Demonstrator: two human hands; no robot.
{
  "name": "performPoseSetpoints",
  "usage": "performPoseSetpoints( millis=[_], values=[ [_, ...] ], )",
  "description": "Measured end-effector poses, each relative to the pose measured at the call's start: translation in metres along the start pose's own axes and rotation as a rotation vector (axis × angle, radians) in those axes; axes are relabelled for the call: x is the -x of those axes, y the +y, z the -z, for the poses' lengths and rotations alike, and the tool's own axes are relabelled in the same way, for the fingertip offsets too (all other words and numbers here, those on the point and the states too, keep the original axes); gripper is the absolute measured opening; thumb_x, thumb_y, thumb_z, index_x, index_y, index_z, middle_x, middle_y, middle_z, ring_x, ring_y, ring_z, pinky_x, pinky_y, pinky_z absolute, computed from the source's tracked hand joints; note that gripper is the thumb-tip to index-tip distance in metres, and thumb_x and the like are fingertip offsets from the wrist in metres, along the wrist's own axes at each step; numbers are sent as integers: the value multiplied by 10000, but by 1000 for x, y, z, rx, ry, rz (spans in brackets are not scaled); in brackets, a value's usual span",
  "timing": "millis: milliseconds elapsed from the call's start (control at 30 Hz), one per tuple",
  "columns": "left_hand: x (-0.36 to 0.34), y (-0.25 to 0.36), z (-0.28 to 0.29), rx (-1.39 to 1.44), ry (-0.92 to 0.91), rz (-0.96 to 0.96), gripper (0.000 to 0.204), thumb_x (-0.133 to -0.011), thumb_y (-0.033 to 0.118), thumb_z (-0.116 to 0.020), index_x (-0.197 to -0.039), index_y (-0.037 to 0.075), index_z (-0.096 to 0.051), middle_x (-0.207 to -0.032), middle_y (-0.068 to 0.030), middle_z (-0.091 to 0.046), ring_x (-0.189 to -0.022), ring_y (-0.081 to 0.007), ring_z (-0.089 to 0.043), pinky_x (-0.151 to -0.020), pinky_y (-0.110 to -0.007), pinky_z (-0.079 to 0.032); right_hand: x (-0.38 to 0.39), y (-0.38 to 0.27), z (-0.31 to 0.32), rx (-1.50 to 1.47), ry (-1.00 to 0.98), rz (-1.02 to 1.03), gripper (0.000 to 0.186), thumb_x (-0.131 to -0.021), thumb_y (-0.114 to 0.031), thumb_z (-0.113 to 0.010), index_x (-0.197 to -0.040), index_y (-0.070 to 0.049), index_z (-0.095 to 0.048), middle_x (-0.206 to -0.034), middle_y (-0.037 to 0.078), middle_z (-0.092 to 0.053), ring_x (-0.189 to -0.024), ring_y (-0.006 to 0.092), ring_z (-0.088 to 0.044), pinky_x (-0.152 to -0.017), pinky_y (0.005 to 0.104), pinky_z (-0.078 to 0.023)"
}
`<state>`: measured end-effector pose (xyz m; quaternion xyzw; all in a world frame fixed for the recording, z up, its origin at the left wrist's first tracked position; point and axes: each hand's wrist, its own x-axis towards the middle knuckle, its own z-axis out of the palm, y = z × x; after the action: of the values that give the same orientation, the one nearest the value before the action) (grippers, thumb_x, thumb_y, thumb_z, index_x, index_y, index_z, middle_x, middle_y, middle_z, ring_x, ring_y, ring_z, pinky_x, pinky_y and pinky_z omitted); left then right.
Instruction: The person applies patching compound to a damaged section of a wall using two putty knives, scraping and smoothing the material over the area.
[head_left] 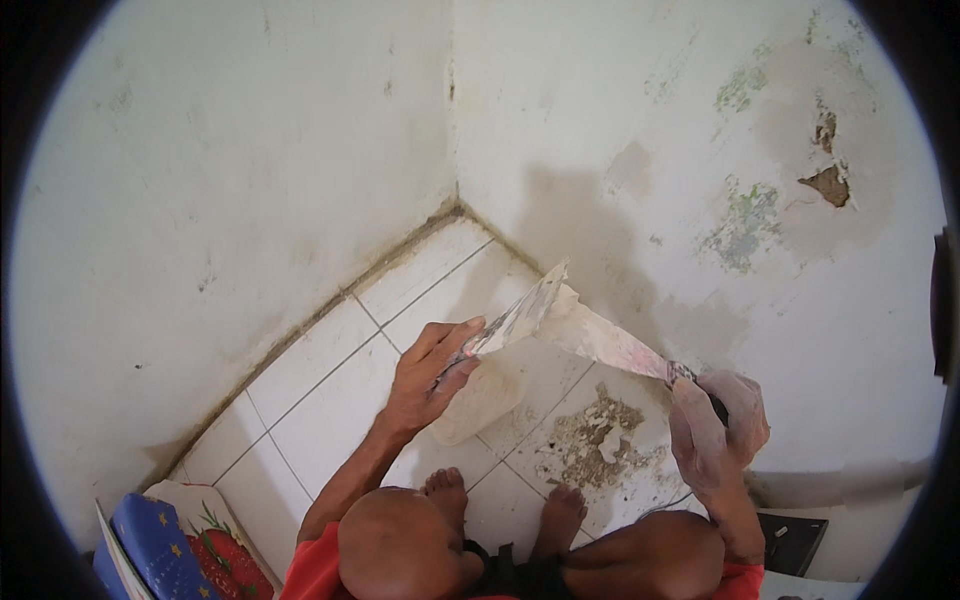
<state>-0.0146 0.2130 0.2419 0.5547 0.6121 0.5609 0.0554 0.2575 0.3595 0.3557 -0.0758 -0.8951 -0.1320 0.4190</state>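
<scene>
White plaster coats two putty knives that cross just above the floor tiles (330,370). The left hand (432,375) closes its grip on the narrow putty knife (515,318); the right hand (722,432) closes its grip on the wide putty knife (605,342). To do it well, I think the narrow blade should scrape flat along the wide one, away from both grips. Both handles are hidden inside the grips, and plaster blurs the blade edges.

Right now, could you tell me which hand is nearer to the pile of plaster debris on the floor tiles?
Right. The right hand hangs just beside the plaster debris; the left hand sits farther off, across the tiles.
</scene>
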Motion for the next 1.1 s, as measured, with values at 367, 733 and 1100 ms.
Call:
performPoseSetpoints(
  millis=[367,733,1100],
  values=[
    [20,-14,-7,-185,-88,-20,455,-808,-31,-678,-1256,16,-619,-994,-168,-628,-846,-279,-622,-731,-322,-510,10,54,34,228,295,-189,376,-769,129,-691,-1108,1,-589,-968,144,-570,-820,245,-568,-658,328,-483],
    [118,-51,-31,-21,-113,380,340,-881,33,-621,-1217,-14,-595,-879,-52,-550,-739,-125,-526,-658,-266,-429,24,150,56,78,365,-660,139,-892,-25,-653,-1024,8,-625,-880,56,-555,-718,110,-522,-645,244,-446],
    [140,-68,-45,123,-101,507,326,-897,66,-622,-1207,-29,-586,-891,-32,-545,-756,-106,-548,-665,-252,-456,42,205,49,-105,399,-848,142,-903,-60,-664,-1039,-24,-643,-859,13,-619,-758,68,-537,-686,233,-458]
  ],
)
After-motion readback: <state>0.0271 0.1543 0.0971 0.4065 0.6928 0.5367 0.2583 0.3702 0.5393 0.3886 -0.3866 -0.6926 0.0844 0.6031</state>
